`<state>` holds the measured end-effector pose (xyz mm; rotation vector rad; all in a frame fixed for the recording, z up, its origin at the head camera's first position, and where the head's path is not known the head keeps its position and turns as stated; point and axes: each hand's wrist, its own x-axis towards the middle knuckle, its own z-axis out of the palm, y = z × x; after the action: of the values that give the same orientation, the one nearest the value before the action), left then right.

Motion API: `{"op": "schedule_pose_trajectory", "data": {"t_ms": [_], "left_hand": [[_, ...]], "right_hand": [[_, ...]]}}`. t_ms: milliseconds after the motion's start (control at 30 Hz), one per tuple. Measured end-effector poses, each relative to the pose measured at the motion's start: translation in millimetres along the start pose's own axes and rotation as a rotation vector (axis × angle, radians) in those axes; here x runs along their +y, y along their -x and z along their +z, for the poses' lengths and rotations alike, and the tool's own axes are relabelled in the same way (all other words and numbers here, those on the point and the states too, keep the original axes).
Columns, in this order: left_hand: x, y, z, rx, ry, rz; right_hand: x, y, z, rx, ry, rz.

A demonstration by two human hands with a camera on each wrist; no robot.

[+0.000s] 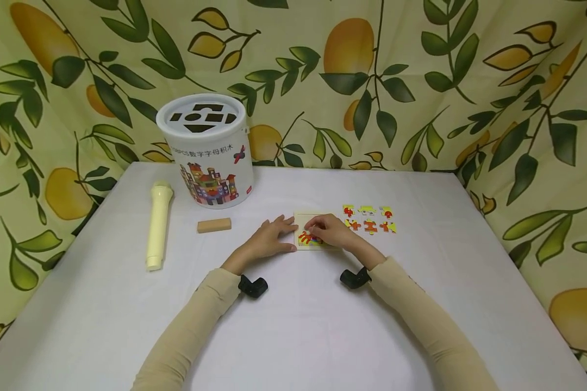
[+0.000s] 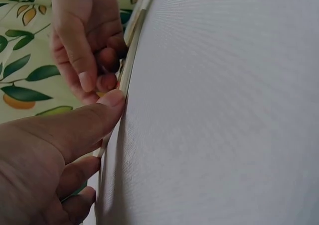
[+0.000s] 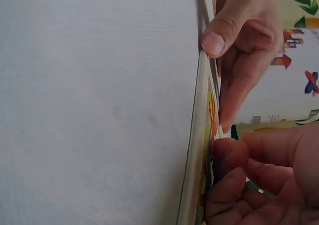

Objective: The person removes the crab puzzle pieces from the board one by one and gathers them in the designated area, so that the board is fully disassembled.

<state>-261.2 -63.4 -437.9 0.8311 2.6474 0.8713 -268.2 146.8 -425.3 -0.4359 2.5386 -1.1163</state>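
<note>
A small puzzle board [image 1: 300, 219] with a pale rim and a red-and-yellow picture partly laid in lies in front of the person. My left hand [image 1: 268, 240] steadies its left side with spread, fairly straight fingers; the left thumb [image 3: 214, 43] rests at the near corner. Over the board, my right hand [image 1: 333, 231] has its fingers bent and tips together, pinching a puzzle piece mostly hidden by the fingers. In the right wrist view, the right fingertips are right at the picture [image 3: 211, 113]. Loose puzzle pieces [image 1: 369, 226] lie in two rows just right of the board.
A wooden block [image 1: 214, 225] lies left of the left hand, with a cream microphone-shaped stick [image 1: 158, 228] farther left. Behind them stands a large white bucket [image 1: 210, 157] with a slotted lid. A patterned curtain [image 1: 293, 108] borders the white table [image 1: 303, 326].
</note>
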Motion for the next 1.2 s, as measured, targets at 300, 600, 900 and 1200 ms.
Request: {"op": "schedule_pose_trajectory", "data": {"t_ms": [300, 600, 900, 1200], "left_hand": [[1.6, 0.0, -1.1, -0.002, 0.006, -0.004], [3.4, 0.2, -0.4, -0.003, 0.013, -0.023], [3.3, 0.5, 0.1, 0.008, 0.000, -0.013], [4.4, 2.4, 0.1, -0.001, 0.025, -0.011]], "right_hand": [[-6, 2, 3, 0.022, 0.042, -0.002], [-6, 3, 5, 0.036, 0.079, -0.012], [-2, 5, 6, 0.045, 0.020, -0.071], [7, 4, 7, 0.071, -0.036, -0.124]]}}
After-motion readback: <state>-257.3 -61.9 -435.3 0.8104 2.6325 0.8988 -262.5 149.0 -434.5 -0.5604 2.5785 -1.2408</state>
